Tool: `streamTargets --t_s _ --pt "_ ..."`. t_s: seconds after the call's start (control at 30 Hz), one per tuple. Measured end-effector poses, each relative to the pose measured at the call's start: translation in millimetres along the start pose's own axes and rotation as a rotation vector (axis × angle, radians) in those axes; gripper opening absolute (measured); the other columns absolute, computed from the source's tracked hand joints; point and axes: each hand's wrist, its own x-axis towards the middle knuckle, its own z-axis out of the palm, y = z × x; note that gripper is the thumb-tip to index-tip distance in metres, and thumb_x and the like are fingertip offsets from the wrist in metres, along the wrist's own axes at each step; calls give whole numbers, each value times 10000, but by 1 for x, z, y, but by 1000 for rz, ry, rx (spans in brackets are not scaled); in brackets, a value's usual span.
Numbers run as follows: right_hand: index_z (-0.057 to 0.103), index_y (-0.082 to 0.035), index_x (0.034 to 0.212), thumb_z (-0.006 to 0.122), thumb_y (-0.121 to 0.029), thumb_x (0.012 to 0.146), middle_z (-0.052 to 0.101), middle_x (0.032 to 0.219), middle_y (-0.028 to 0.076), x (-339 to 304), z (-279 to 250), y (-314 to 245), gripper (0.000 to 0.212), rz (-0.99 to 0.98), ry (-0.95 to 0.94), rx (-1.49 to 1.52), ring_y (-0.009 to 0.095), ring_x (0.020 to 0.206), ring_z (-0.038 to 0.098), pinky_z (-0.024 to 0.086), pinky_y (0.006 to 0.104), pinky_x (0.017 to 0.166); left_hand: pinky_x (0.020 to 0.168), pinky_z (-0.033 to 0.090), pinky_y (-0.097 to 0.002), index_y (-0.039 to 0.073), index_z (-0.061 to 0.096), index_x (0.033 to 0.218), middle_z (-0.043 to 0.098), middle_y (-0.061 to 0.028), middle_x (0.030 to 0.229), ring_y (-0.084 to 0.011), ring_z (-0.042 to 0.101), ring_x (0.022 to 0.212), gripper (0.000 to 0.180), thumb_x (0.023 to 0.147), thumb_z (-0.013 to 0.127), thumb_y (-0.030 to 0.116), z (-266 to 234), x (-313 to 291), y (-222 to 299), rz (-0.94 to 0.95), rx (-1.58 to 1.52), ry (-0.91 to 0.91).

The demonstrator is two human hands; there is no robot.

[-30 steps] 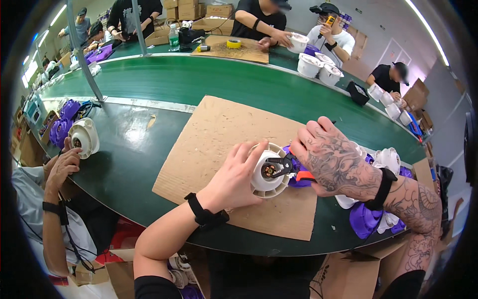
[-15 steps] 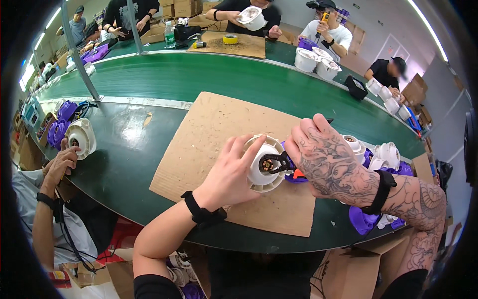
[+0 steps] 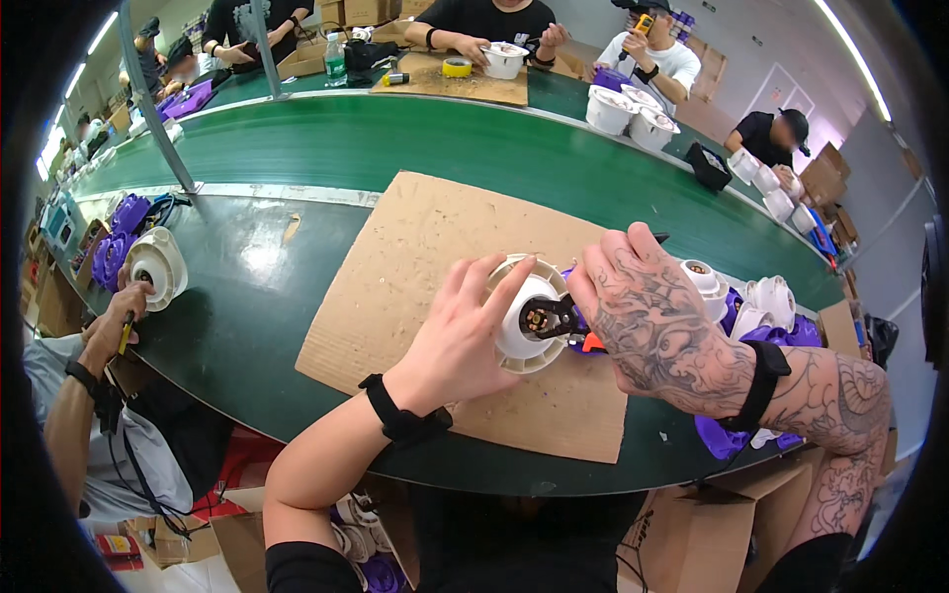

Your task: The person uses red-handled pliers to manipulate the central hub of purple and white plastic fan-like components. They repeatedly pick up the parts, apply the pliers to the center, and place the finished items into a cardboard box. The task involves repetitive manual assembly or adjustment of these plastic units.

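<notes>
A white round plastic housing (image 3: 518,358) with a ribbed rim rests on the cardboard sheet (image 3: 376,296). My left hand (image 3: 457,331) is closed around its left side, fingers over the upper rim and thumb low. My right hand (image 3: 657,321) is wrapped around a pair of pliers (image 3: 562,321). Their black jaws reach into the housing's dark central opening, where small brass-coloured parts show. An orange-red piece shows by the pliers beneath my right fingers. Part of a purple item peeks out behind the housing; most of it is hidden.
White and purple housings (image 3: 769,304) crowd the table to my right. At left, a co-worker's hand (image 3: 124,314) works on another white housing (image 3: 158,269). Beyond the table runs a green conveyor belt (image 3: 415,143); several people work on its far side. An open carton (image 3: 702,534) stands below right.
My hands keep their hold, with the pliers still in the housing's opening. Across the belt, a co-worker has lowered a white housing onto the far cardboard and raised the other hand.
</notes>
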Motion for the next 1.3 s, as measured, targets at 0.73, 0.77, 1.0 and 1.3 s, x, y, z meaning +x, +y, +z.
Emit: streamTargets --t_s 0.73,0.77,1.0,1.3 --pt "628 -29 1003 808 -295 517 537 937 69 1 7 2 582 -42 127 21 218 1015 533 362 354 911 1115 414 -539 87 399 1526 436 -213 1448 -449 420 1335 1114 543 914 182 -1 0 -1 -1 -4 7" --pt "628 -34 988 801 -295 526 536 924 68 2 7 2 559 -51 134 27 215 1006 537 365 354 898 1114 414 -538 86 399 1526 440 -211 1447 -448 421 1333 1115 542 915 181 -1 -1 -1 0 -8 11" --pt "624 -26 946 786 -314 581 570 864 82 0 10 3 492 -39 -1 52 237 893 582 395 377 860 1108 411 -539 72 409 1512 456 -206 1436 -448 429 1323 1106 538 920 184 4 0 -2 17 -10 42" --pt "669 44 860 738 -317 687 634 771 173 10 40 16 405 367 -377 1180 299 720 625 444 388 651 1096 371 -587 138 502 1467 440 -196 1452 -480 361 1364 953 594 884 138 6 6 0 50 256 297"
